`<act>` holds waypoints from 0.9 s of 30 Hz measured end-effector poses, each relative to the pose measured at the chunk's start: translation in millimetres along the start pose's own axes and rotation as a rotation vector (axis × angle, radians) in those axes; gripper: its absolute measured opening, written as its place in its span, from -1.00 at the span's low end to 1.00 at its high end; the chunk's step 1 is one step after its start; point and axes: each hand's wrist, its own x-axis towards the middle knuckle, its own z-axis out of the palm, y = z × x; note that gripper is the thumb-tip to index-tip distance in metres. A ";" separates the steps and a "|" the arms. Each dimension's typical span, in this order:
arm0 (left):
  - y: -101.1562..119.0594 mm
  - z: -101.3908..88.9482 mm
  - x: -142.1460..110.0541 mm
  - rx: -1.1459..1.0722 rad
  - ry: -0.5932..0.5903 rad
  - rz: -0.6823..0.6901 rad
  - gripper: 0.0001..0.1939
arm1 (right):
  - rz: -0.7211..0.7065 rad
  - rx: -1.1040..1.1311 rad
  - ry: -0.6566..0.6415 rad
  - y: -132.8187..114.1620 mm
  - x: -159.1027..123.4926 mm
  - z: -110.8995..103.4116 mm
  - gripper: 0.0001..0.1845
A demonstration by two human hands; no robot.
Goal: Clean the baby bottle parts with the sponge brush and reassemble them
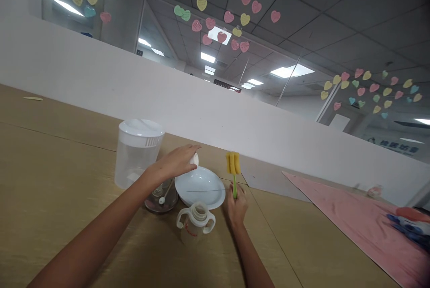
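My left hand (176, 161) is closed around a small white cap or ring (195, 160) above the left rim of a white dish (215, 203). In my right hand (237, 207) is a sponge bottle brush (233, 164), held upright by its green handle with the yellow head on top. A clear two-handled baby bottle (199, 221) stands in front of the dish, its mouth uncovered. Under my left wrist sits a clear container (161, 206), partly hidden, with a thin straw with a white weighted end (162, 200) inside it.
A tall translucent bin with a white lid (141, 129) stands behind my left forearm. To the right, a pink cloth (352, 216) bears a blue and orange item (411, 223) and a small pinkish object (375, 191). A low white wall (188, 109) edges the wooden table (60, 180).
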 end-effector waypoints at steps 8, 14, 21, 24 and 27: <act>11.7 -1.5 -0.6 -0.191 0.066 0.157 -0.42 | -0.478 -0.341 0.152 -5.8 8.4 -11.1 -0.79; 18.1 5.2 2.2 -0.131 0.081 0.221 -0.50 | -0.623 -0.368 0.093 -13.4 8.5 -12.5 -0.81; 3.2 -7.1 -5.7 0.138 -0.103 -0.117 -0.49 | -0.545 -0.364 0.110 -10.3 9.5 -13.4 -0.84; -10.6 1.3 -5.2 0.225 -0.316 -0.283 -0.48 | -0.510 -0.363 0.091 -6.8 9.1 -13.4 -0.84; -25.5 17.9 -0.4 0.211 -0.399 -0.340 -0.63 | -0.519 -0.351 0.071 -4.3 8.1 -12.8 -0.85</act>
